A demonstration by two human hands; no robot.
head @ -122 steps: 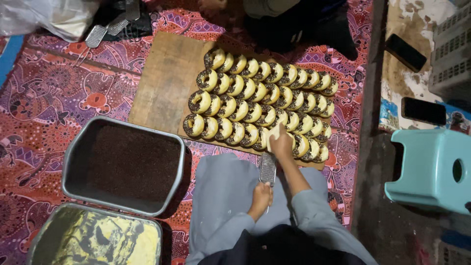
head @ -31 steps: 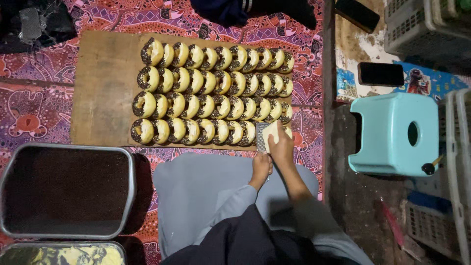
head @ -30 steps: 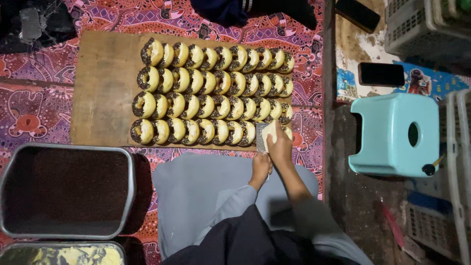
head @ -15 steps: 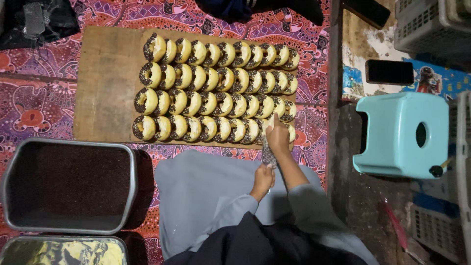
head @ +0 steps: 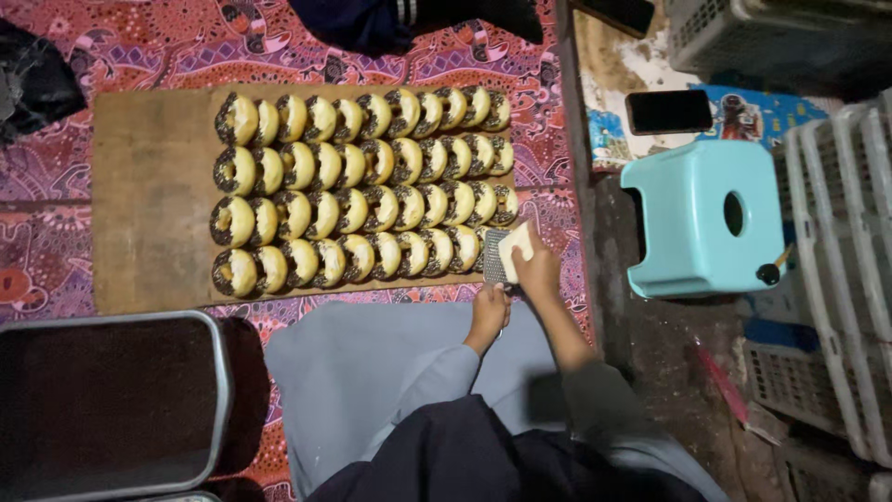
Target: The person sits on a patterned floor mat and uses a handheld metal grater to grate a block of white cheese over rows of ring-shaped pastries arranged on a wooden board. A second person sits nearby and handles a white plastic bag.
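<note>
The right hand's grip (head: 537, 270) is closed on a small pale yellow block, likely cheese (head: 516, 250), pressed against the face of a small flat metal grater (head: 497, 257). The left hand's grip (head: 489, 314) is wrapped around the grater's near end, holding it tilted over the near right corner of the rectangular wooden board (head: 153, 200).

The board lies on a red and purple patterned cloth (head: 37, 251) on the floor and carries four rows of ring doughnuts with dark chocolate topping (head: 367, 186), overlapping like shingles from left to right. The grater and block sit just at the right end of the nearest row, above its last doughnuts.

As to progress, most doughnuts across all four rows already show a pale yellowish covering over the dark topping, so the grating looks nearly done. Since the hands are at the last corner of the nearest row, only those few end pieces seem left, though they are partly hidden behind the grater and I cannot tell how covered they are.

Near left stands a grey rectangular metal tray with dark contents (head: 102, 409). To the right are a light blue plastic stool (head: 711, 218) and a dark phone (head: 669, 111).
</note>
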